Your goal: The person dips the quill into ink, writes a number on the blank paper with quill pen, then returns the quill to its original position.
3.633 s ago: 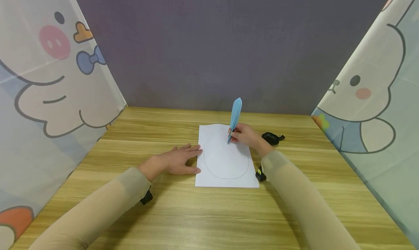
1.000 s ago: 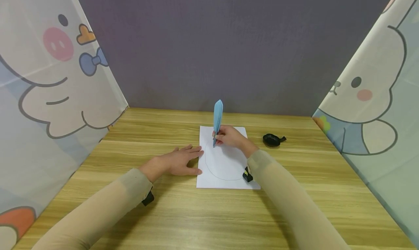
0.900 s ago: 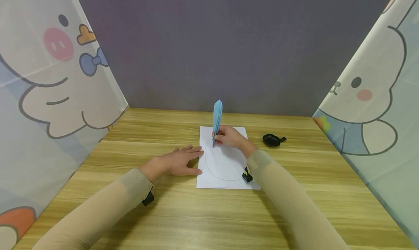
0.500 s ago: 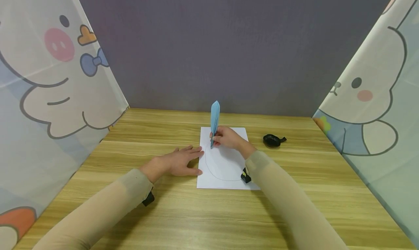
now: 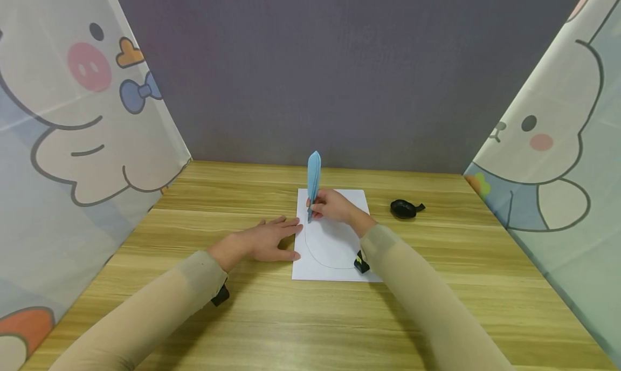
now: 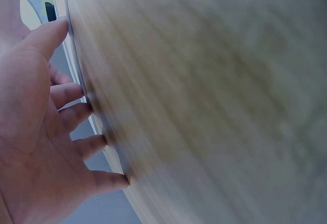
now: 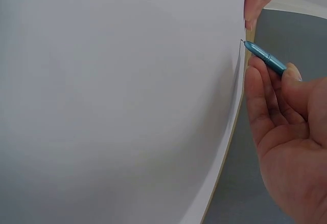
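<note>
A white sheet of paper (image 5: pixel 330 247) lies on the table, with a thin rounded outline drawn on it. My right hand (image 5: pixel 333 205) pinches a blue feather-shaped pen (image 5: pixel 314 174) near its lower end. The pen stands nearly upright over the sheet's upper left part. In the right wrist view, the tip of the pen (image 7: pixel 264 56) is at the paper, at a short dark line. My left hand (image 5: pixel 267 240) rests flat with spread fingers, fingertips and thumb on the sheet's left edge. The right hand and forearm cover part of the outline.
Right of the sheet sits a black oval object (image 5: pixel 404 208) with a short tab. The wood-grain table (image 5: pixel 291 322) meets a dark grey wall (image 5: pixel 330 74) at the back. Cartoon-printed cloths (image 5: pixel 111 160) stand on both sides. Black devices (image 5: pixel 361 263) are worn at the wrists.
My right hand has moved left with the pen, from the upper right of the sheet to its upper left. The left hand stays at the left edge.
</note>
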{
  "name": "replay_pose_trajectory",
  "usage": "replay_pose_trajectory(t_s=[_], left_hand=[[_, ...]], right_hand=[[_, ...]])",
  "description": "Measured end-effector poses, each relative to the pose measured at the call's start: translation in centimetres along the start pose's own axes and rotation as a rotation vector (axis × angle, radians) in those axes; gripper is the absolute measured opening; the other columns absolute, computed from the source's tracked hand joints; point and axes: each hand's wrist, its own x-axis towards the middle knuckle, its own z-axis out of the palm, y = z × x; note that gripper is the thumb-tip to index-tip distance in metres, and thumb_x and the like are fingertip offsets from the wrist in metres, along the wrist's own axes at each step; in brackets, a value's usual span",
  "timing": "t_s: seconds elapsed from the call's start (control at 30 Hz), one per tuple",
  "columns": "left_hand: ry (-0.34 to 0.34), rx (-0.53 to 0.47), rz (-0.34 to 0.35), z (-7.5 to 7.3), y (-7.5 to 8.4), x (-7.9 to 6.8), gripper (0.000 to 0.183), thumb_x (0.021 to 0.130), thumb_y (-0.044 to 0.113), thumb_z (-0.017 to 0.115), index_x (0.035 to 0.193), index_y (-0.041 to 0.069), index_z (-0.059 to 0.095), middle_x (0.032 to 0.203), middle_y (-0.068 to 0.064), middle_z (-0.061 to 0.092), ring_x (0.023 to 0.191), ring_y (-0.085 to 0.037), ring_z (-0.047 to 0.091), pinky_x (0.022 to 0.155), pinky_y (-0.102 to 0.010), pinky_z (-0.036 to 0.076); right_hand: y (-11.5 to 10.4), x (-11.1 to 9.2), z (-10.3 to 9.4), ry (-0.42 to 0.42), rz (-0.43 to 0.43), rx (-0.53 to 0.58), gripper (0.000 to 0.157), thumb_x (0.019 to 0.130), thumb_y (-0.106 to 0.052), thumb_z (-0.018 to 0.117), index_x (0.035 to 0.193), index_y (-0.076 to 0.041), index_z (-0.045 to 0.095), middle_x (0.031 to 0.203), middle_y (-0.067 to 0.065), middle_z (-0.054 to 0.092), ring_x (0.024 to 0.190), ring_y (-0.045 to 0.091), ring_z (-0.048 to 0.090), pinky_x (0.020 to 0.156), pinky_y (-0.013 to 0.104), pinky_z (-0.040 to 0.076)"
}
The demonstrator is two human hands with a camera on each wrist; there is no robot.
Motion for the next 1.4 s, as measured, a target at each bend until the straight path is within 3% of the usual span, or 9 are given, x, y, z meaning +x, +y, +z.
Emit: replay_pose_trajectory(t_s=[1.07, 1.4], left_hand=[[-0.002, 0.011, -0.006, -0.1, 0.3, 0.0, 0.088, 0.107, 0.064, 0.06, 0.175, 0.016, 0.032, 0.185, -0.006, 0.02, 0.171, -0.044, 0.016, 0.129, -0.082, 0.017], [-0.013, 0.011, -0.014, 0.0, 0.1, 0.1, 0.088, 0.107, 0.065, 0.059, 0.175, 0.017, 0.031, 0.185, -0.004, 0.019, 0.172, -0.041, 0.014, 0.13, -0.081, 0.016]], right_hand=[[-0.9, -0.1, 0.6, -0.023, 0.004, 0.011, 0.019, 0.113, -0.004, 0.058, 0.123, 0.007, 0.07, 0.112, 0.022, 0.077, 0.094, 0.023, 0.077, 0.089, 0.034, 0.067], [0.0, -1.0, -0.7, 0.003, -0.01, 0.063, 0.023, 0.113, -0.007, 0.06, 0.128, 0.006, 0.07, 0.116, 0.021, 0.077, 0.1, 0.023, 0.078, 0.094, 0.037, 0.067]])
